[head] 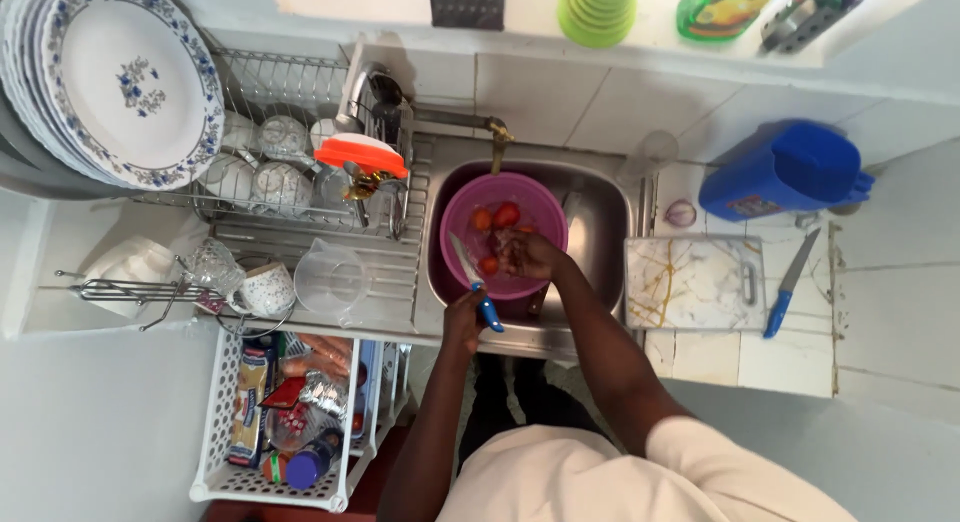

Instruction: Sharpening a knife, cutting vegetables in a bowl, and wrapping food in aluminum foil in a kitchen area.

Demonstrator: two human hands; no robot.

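A steel sink held a pink bowl of tomatoes. The right hand reached inside (finger spread hard to tell); the left hand gripped a blue-handled knife.

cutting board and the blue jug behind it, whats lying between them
In the head view, a halved onion lies on the tiled counter between the marbled cutting board and the blue jug, near the board's far left corner.
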